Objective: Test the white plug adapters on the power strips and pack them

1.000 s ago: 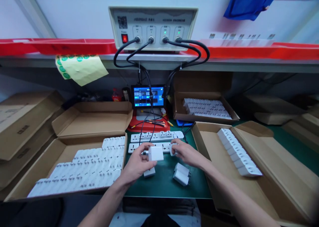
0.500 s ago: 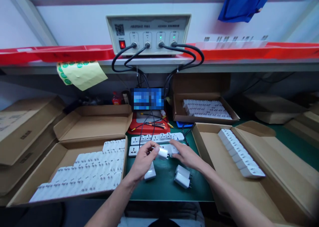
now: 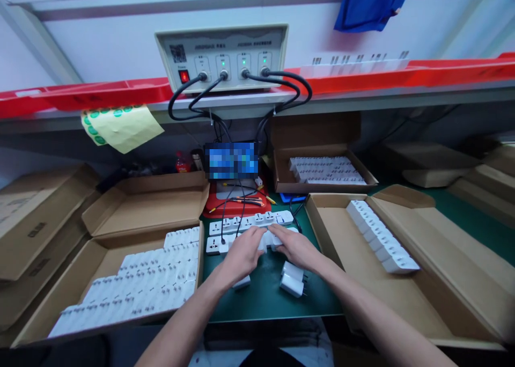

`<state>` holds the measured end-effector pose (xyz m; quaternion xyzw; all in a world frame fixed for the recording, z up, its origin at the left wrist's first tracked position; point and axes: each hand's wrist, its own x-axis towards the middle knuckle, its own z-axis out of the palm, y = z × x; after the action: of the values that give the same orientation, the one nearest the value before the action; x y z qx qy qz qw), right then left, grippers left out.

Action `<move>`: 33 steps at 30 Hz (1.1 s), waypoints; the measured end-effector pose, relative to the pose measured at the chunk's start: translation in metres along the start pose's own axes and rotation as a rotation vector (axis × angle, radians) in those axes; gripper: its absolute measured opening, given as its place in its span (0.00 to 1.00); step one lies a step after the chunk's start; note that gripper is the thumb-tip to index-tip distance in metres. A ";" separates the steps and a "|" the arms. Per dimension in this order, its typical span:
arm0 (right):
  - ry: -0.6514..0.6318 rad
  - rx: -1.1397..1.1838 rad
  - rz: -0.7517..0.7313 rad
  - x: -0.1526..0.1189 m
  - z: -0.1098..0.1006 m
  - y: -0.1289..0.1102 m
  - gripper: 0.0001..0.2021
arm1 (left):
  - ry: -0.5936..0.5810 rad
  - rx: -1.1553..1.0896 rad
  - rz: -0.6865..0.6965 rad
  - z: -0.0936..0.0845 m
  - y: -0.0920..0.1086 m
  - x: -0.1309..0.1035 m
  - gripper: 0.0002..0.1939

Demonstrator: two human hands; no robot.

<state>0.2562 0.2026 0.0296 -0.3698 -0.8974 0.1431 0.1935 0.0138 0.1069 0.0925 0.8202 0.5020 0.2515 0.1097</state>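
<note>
My left hand (image 3: 246, 248) is closed around a white plug-in charger (image 3: 263, 242) at the front power strip (image 3: 213, 244). Beside it, my right hand (image 3: 295, 246) has its fingers closed on another white charger (image 3: 275, 240) on the same strip. The hands partly cover both chargers, and the prongs do not show. Two loose chargers (image 3: 292, 285) lie below my right hand on the green mat, prongs to the right. Partly behind my left wrist lies one more loose charger (image 3: 242, 283).
Open cartons hold rows of white chargers at left (image 3: 148, 276), right (image 3: 380, 235) and back right (image 3: 325, 169). A second power strip (image 3: 257, 221) lies behind the first. Cables run up to a tester box (image 3: 225, 56) on the shelf. A small screen (image 3: 232, 161) stands below it.
My left hand has carried its charger forward and down onto the strip. My right fingers have closed in on the charger there. A further green light shows on the tester box.
</note>
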 end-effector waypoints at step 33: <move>0.185 0.090 -0.058 0.080 0.032 -0.091 0.04 | 0.375 -0.057 -0.122 -0.030 -0.075 -0.033 0.07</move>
<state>0.1338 0.1943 0.0572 -0.3462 -0.8787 0.1431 0.2959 -0.0714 0.1110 0.0755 0.7237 0.5548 0.4071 0.0525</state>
